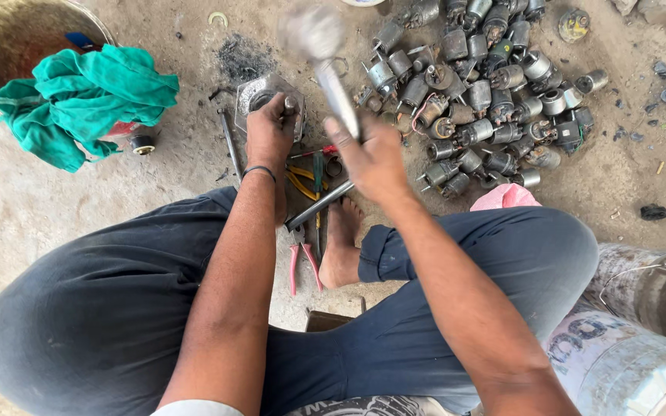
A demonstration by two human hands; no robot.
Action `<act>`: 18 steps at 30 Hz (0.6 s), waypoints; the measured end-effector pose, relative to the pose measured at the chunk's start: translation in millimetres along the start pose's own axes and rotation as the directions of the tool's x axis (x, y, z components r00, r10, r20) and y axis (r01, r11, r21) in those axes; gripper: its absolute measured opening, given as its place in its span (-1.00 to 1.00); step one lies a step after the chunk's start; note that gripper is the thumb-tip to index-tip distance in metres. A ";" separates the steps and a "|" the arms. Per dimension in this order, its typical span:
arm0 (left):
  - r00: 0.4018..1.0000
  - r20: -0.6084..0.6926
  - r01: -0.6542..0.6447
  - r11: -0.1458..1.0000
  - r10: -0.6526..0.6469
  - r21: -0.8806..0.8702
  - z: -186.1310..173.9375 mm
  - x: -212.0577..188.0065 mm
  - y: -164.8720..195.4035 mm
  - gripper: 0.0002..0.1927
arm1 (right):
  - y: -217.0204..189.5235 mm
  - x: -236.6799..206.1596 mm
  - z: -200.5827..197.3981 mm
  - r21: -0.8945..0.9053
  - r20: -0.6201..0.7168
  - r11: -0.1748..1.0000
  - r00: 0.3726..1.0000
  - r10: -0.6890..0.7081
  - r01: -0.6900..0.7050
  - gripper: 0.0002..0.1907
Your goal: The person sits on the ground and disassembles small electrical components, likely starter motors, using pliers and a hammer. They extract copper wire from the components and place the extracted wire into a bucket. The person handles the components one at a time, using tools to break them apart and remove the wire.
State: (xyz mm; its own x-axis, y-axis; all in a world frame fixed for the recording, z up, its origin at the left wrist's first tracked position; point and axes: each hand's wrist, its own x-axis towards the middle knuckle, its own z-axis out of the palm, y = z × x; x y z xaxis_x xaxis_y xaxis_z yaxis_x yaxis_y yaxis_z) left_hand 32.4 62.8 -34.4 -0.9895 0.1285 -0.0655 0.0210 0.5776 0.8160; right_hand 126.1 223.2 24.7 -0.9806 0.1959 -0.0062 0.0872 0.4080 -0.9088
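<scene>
Left hand (270, 132) clamped on upright punch (290, 102) atop metal housing (265, 92), right hand (371, 158) gripping raised hammer (319, 46), handle slanting up-left, head above and just right of punch.

Hammer head (311, 31): motion-blurred above the right hand (373, 158), shape unclear. Metal housing (268, 94): partly covered by the left hand (270, 131); what the fingers pinch is too small to tell. Bucket (17, 35), far left of that grip: cut by the top edge, half under a green cloth (79, 96). White drum (626, 362): cut by the bottom edge.
</scene>
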 end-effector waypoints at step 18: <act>0.999 -0.042 0.003 1.000 -0.004 -0.016 6.9 -1.2 1.8 -0.68 | -6.2 5.1 -6.3 -0.195 0.067 0.975 0.993 -0.097 0.108 -0.48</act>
State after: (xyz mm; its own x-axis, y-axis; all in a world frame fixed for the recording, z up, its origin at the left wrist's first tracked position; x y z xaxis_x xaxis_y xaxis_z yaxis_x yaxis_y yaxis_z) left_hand 34.6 69.3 -36.8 -0.9947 0.0927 -0.0446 0.0157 0.5652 0.8248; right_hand 121.7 227.3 32.8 -0.9940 0.0957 0.0539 0.0133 0.5925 -0.8055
